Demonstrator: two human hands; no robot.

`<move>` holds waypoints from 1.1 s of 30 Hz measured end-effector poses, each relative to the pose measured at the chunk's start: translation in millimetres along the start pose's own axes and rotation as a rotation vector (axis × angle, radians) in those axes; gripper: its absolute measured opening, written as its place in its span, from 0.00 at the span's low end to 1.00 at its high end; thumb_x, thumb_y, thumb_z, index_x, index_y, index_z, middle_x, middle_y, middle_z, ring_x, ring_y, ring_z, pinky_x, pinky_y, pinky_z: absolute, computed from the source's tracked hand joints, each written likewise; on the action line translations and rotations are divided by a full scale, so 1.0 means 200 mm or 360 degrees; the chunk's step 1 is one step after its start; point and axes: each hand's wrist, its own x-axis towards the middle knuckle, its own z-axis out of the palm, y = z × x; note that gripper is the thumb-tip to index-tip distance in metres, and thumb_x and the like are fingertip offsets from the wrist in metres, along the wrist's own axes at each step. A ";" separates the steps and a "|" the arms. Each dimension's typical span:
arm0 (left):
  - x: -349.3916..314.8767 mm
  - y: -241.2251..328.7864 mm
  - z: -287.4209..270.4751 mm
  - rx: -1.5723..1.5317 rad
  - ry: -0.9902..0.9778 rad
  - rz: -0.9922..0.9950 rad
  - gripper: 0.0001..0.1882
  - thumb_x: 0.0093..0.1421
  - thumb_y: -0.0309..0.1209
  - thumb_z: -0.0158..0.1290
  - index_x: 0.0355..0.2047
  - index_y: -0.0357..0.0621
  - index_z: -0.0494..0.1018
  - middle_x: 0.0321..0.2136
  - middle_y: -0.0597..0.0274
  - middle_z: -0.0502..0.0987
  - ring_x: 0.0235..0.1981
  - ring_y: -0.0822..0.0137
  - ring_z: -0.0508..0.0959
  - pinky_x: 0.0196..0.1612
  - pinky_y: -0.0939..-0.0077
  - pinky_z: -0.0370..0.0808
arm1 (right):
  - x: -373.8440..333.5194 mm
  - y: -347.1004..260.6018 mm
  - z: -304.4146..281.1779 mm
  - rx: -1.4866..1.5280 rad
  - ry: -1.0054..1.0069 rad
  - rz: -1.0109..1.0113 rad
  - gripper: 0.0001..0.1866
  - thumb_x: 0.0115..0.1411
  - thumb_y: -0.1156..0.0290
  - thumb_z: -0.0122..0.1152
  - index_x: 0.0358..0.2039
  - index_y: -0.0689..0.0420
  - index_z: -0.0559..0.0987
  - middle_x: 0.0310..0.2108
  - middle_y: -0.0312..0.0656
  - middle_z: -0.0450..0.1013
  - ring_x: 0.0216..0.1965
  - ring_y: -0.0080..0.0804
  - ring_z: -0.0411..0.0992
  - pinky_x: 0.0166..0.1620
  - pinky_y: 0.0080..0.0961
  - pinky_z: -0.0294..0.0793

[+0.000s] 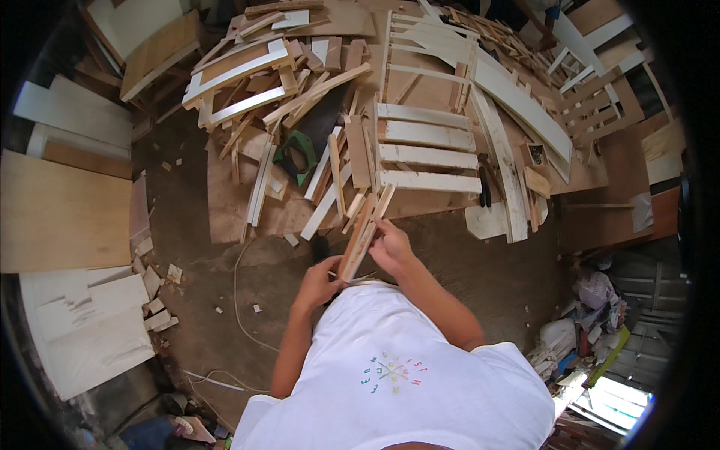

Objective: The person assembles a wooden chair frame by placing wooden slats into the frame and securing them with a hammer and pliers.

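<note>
In front of my body I hold a pair of narrow wooden strips (pixel 367 235), side by side and slanting up toward the workbench. Their near end sits in my left hand (pixel 321 282), whose fingers close round it at waist height. Farther up, my right hand (pixel 391 247) grips the strips from the right side. Where the far end reaches the bench edge, it overlaps other loose wood in view, so I cannot tell whether it touches. Just beyond lies a slatted wooden frame (pixel 429 158) with whitish boards.
The plywood workbench (pixel 225 214) carries a heap of offcuts (pixel 311 97), a green tool (pixel 295 157) and long pale boards (pixel 521 97). Plywood sheets (pixel 67 210) stand at the left. A cable (pixel 238 292) trails over the floor. Bags (pixel 592 292) are piled at the right.
</note>
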 end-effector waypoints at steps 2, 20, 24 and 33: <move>0.08 -0.04 -0.17 -0.0061 -0.0009 -0.0053 0.26 0.55 0.16 0.63 0.56 0.35 0.78 0.44 0.49 0.86 0.42 0.68 0.85 0.47 0.72 0.81 | 0.05 0.03 0.15 -0.0036 0.0141 -0.0039 0.17 0.77 0.63 0.47 0.61 0.54 0.72 0.52 0.43 0.76 0.53 0.40 0.74 0.61 0.50 0.70; 0.62 -0.41 -0.60 0.1053 0.0452 0.0752 0.30 0.50 0.47 0.73 0.46 0.42 0.77 0.42 0.55 0.77 0.48 0.50 0.77 0.48 0.55 0.77 | 0.20 0.07 0.31 0.0261 0.0617 -0.0317 0.17 0.74 0.63 0.55 0.59 0.55 0.76 0.48 0.42 0.78 0.46 0.37 0.78 0.51 0.40 0.79; 0.72 -0.25 -0.53 0.1184 0.0056 0.0547 0.30 0.50 0.43 0.72 0.47 0.44 0.71 0.41 0.53 0.76 0.48 0.49 0.79 0.44 0.55 0.78 | 0.20 0.08 0.25 0.0252 0.0641 -0.0345 0.18 0.73 0.63 0.57 0.59 0.54 0.76 0.47 0.41 0.78 0.46 0.37 0.78 0.50 0.39 0.79; 0.74 -0.34 -0.57 0.0426 0.0149 -0.0015 0.29 0.50 0.32 0.65 0.50 0.37 0.66 0.41 0.38 0.80 0.43 0.36 0.81 0.47 0.48 0.77 | 0.02 0.10 0.23 0.0286 0.0713 -0.0496 0.16 0.74 0.64 0.55 0.58 0.52 0.76 0.47 0.40 0.78 0.46 0.36 0.77 0.51 0.41 0.79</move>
